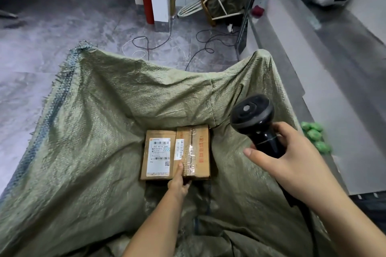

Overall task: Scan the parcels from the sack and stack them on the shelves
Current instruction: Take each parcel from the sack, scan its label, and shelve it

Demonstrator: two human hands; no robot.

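A big green woven sack [100, 121] lies open across the floor below me. In its hollow sits a brown cardboard parcel [200, 150] with a white shipping label [159, 155], barcodes facing up. My left hand [179, 180] grips the parcel's near edge, thumb on top beside the clear tape. My right hand [290, 160] is closed around the handle of a black barcode scanner [253, 117], held above and to the right of the parcel. The scanner's cable trails down past my right forearm.
A grey counter or shelf unit [313, 64] runs along the right. Cables [150, 46] loop on the grey floor beyond the sack. A red fire extinguisher [147, 0], a white pillar and a tipped stool with another green sack [221, 0] stand at the back. Green balls [315, 135] lie at right.
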